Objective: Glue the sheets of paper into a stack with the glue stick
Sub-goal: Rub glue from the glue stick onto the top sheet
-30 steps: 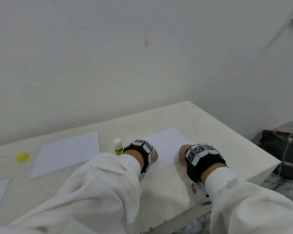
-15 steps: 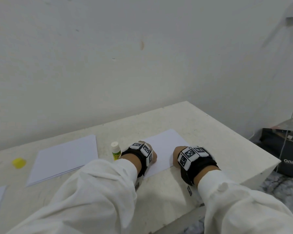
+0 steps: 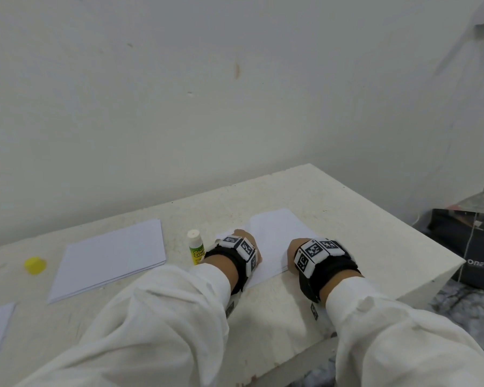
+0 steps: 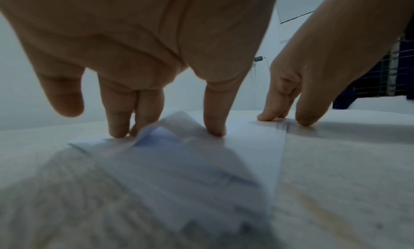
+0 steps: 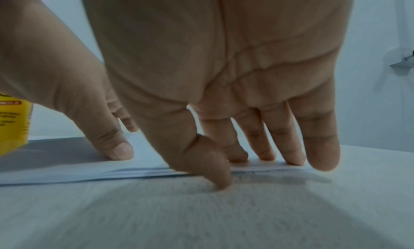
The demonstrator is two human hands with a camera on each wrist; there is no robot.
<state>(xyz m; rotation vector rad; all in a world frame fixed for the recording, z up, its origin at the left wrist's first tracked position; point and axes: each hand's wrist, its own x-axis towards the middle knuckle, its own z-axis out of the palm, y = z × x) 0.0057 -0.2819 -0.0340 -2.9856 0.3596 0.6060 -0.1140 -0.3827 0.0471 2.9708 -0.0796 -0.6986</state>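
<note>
- A small round yellow plastic cap (image 3: 35,265) lies far left on the pale rough surface (image 3: 347,219). By my reading it belongs to the glue stick: light, hard, apt to roll, best pinched by its rim.
- Just right of it rests a loose pile of plain white paper sheets (image 3: 109,256), flat and untouched. Such sheets are light, limp and slide on one another, so I would lift one by a corner or an edge, not from the middle.
- Next stands the uncapped white glue stick with the green and yellow label (image 3: 195,246), upright and just beside the left wrist. It is rigid, light and easily toppled; the barrel is the place to grip, keeping clear of the tacky tip.
- The left hand (image 3: 246,248) has straight, spread fingers, fingertips (image 4: 211,127) pressing down on the white stack of glued sheets (image 3: 274,241). It grips nothing. One corner of the top sheet curls up beside these fingers in the left wrist view.
- That stack lies flat near the front of the surface, between and under both hands. Fresh glue probably lets the layers creep, so pressing straight down suits better than rubbing sideways.
- The right hand (image 3: 294,251) is likewise flat-fingered, its fingertips (image 5: 264,155) on the stack's near edge and the thumb tip touching the surface itself; it holds nothing.
</note>
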